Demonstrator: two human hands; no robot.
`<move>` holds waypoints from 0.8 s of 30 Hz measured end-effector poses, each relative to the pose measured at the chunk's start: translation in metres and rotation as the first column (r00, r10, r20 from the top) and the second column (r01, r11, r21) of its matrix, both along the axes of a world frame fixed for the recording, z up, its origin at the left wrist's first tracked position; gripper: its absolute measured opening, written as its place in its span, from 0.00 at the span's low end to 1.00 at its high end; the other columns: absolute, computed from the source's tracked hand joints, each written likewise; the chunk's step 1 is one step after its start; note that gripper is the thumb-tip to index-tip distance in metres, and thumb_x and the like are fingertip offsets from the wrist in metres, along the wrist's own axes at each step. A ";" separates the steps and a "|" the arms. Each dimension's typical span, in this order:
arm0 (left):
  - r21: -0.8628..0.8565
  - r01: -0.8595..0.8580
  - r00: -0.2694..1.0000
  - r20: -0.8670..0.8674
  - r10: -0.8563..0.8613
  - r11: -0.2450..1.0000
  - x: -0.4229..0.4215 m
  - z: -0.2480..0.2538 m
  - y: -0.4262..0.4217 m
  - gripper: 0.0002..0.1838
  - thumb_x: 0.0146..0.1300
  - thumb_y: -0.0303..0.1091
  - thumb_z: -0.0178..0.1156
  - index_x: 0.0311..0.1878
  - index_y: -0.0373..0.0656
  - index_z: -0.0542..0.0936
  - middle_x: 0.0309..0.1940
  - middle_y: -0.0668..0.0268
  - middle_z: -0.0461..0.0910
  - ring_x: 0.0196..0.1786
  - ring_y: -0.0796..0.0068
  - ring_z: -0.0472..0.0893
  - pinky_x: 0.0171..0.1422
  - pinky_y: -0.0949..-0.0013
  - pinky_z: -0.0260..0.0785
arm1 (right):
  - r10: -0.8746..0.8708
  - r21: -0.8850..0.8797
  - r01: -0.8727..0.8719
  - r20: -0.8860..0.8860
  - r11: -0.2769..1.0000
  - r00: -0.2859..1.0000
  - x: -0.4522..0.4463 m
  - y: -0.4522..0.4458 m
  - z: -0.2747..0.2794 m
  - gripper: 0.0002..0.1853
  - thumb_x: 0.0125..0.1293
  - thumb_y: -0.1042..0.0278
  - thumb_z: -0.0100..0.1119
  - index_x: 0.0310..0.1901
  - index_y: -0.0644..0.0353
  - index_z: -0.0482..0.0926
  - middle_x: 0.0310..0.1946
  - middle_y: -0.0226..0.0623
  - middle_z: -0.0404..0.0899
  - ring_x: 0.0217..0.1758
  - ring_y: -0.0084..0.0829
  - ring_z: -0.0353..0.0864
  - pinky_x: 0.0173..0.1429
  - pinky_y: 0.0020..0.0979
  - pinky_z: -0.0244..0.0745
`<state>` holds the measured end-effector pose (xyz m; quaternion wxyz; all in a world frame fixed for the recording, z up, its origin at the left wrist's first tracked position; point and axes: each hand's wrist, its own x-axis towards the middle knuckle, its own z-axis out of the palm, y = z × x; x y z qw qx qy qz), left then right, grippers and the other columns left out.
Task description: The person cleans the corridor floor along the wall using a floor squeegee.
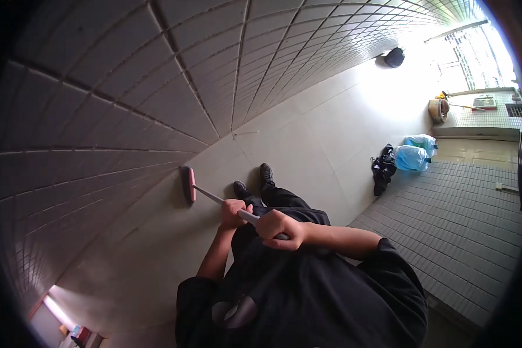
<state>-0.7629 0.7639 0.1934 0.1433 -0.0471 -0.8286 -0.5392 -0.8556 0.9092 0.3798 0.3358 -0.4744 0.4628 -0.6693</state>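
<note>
A broom with a pink head (192, 184) and dark bristles rests on the floor close to the base of the tiled wall. Its grey handle (207, 195) slants back toward my body. My left hand (233, 214) is wrapped round the handle lower down. Nearer the handle's end, my right hand (279, 228) is closed around it in front of my waist, and the grip tip pokes out below the fingers. Both of my dark shoes (266, 175) stand on the floor just right of the broom head.
A tiled wall (156, 87) runs along the left. On the right are a black bag (384, 168), blue water jugs (412, 158) and a brownish bucket (438, 110). A dark object (394, 57) sits far off by the wall. Several items lie at lower left.
</note>
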 end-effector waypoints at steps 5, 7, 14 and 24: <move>-0.011 -0.004 1.000 -0.022 0.004 1.000 0.005 0.003 -0.010 0.21 0.47 0.30 0.65 0.12 0.44 0.61 0.09 0.58 0.64 0.14 0.53 0.69 0.18 0.58 0.58 | 0.014 0.003 -0.014 0.016 1.000 1.000 0.007 -0.011 0.005 0.18 0.57 0.77 0.53 0.14 0.64 0.58 0.13 0.43 0.60 0.18 0.45 0.63 0.27 0.39 0.56; -0.008 0.020 1.000 -0.012 -0.020 1.000 0.008 0.008 -0.013 0.20 0.47 0.30 0.65 0.12 0.44 0.61 0.09 0.58 0.64 0.13 0.54 0.68 0.18 0.58 0.57 | 0.017 0.001 -0.017 0.019 1.000 1.000 0.013 -0.013 0.007 0.17 0.56 0.77 0.54 0.14 0.64 0.58 0.14 0.43 0.61 0.18 0.45 0.64 0.27 0.39 0.57; -0.053 -0.061 0.998 -0.035 0.059 0.997 0.000 0.004 0.005 0.20 0.47 0.30 0.64 0.12 0.44 0.61 0.09 0.59 0.64 0.14 0.54 0.68 0.18 0.58 0.57 | 0.010 0.016 -0.009 -0.040 1.000 0.999 0.000 0.004 0.005 0.16 0.55 0.77 0.53 0.14 0.63 0.59 0.14 0.42 0.61 0.19 0.45 0.64 0.27 0.39 0.57; -0.100 -0.039 0.997 -0.074 0.032 0.994 -0.080 0.008 0.088 0.19 0.48 0.31 0.64 0.12 0.43 0.62 0.10 0.58 0.64 0.14 0.52 0.69 0.19 0.56 0.57 | 0.020 0.028 -0.016 -0.132 0.999 0.991 -0.080 0.091 0.019 0.13 0.54 0.75 0.53 0.16 0.63 0.64 0.15 0.42 0.64 0.21 0.44 0.66 0.29 0.38 0.60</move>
